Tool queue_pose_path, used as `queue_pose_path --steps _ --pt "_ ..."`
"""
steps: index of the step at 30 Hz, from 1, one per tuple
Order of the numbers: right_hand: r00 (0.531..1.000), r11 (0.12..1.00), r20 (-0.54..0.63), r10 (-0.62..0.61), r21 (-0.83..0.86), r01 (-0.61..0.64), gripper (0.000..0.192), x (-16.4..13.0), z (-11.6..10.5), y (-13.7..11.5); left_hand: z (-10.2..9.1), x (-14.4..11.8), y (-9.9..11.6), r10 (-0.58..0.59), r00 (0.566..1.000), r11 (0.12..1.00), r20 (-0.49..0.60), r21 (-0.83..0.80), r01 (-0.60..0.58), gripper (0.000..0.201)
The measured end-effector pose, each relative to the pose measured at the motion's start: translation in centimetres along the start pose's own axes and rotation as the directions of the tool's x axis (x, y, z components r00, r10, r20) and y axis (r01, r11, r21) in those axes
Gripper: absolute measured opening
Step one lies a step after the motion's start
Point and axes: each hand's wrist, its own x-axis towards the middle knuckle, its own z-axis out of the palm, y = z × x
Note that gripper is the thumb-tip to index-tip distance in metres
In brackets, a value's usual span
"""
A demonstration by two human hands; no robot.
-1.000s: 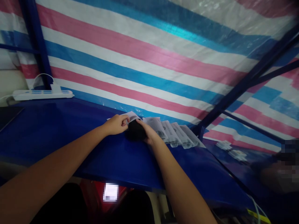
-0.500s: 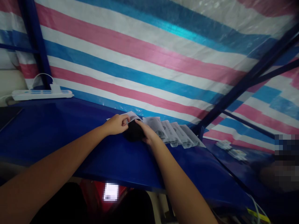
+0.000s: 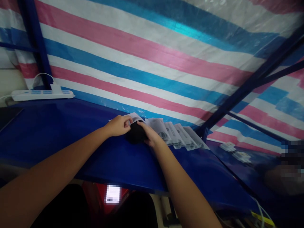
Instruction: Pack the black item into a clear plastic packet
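Note:
My left hand (image 3: pixel 117 125) pinches the edge of a white plastic packet (image 3: pixel 135 117) lying on the blue table (image 3: pixel 71 133) near its far edge. My right hand (image 3: pixel 150 136) holds a small black item (image 3: pixel 136 134) at the packet's mouth. Both hands meet at the middle of the table, close to the striped tarp. Whether the black item is partly inside the packet cannot be told.
A row of several white packets (image 3: pixel 177 134) lies fanned to the right of my hands. A white power strip (image 3: pixel 41 94) sits at the far left. A striped pink, white and blue tarp (image 3: pixel 152 57) hangs behind. A second blue table (image 3: pixel 237 158) with small white items stands on the right.
The black item has slid slightly up toward the packet under my right hand. My left hand keeps its pinch in the same place.

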Motion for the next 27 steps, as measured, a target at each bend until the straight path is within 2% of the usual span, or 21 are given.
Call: queue_pose_path --steps 16,22,27 --pt "1.0 1.0 0.021 -0.007 0.003 0.007 0.033 0.1 -0.12 0.09 0.11 0.12 -0.54 0.029 0.999 1.0 0.016 0.009 -0.029 0.022" --pt "0.999 0.999 -0.024 -0.047 -0.003 0.047 0.031 -0.14 0.15 -0.05 0.31 0.17 -0.59 0.018 1.0 0.999 -0.016 -0.041 -0.019 0.023" --pt "0.997 0.996 -0.016 -0.077 0.049 0.077 0.028 -0.21 0.19 -0.15 0.38 0.17 -0.25 0.028 0.999 0.996 -0.042 -0.088 -0.032 0.021"
